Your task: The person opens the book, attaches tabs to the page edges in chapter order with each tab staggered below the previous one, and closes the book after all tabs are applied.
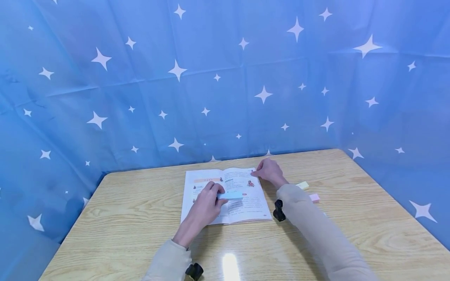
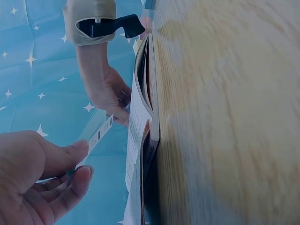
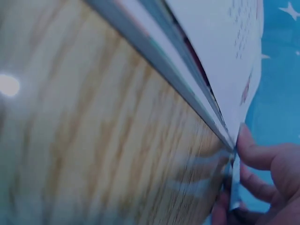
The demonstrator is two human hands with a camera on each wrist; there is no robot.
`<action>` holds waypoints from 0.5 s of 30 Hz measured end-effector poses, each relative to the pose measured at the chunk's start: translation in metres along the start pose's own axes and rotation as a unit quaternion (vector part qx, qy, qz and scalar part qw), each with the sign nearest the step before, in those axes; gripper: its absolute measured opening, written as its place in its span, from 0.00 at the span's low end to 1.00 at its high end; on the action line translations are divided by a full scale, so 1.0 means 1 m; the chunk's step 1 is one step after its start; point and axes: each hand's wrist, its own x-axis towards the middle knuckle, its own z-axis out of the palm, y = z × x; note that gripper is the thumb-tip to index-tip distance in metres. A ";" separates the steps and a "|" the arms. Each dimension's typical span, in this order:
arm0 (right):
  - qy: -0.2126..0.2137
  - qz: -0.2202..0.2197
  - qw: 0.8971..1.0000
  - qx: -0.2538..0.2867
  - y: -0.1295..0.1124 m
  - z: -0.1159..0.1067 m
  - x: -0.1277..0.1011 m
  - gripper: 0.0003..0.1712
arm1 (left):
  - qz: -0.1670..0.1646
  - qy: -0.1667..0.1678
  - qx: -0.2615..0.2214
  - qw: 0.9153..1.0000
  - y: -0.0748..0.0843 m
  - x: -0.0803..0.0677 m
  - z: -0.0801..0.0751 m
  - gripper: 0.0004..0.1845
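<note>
An open book [image 1: 249, 208] with printed text and small coloured pictures lies on the wooden table. Above its middle, my left hand [image 1: 204, 205] pinches a light blue strip [image 1: 234, 195] between thumb and fingers. In the left wrist view, the strip [image 2: 96, 139] has a white printed face and stands apart from the pages. My right hand [image 1: 270, 171] is at the book's upper right corner. The right wrist view shows that thumb [image 3: 251, 152] on the page and the other fingers curled at and below the edge, gripping the corner; some fingertips are blurred.
To the right of the book, partly behind the right sleeve, lie a pale yellow block [image 1: 303, 185] and a pink block [image 1: 314, 198]. A blue curtain [image 1: 218, 97] with white stars hangs behind the wooden table [image 1: 123, 218]. Both wrists wear black camera mounts [image 1: 279, 210].
</note>
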 end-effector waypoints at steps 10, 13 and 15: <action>-0.018 -0.165 0.984 -0.065 -0.002 0.007 0.010 0.05 | -0.019 0.007 0.012 1.000 -0.008 0.003 -0.003 0.08; -0.061 -0.156 0.985 -0.047 -0.002 0.007 0.012 0.06 | -0.034 0.007 0.017 0.999 -0.011 0.006 -0.004 0.08; -0.074 -0.145 0.985 -0.054 -0.002 0.006 0.012 0.06 | -0.045 0.009 0.020 0.999 -0.014 0.008 -0.005 0.08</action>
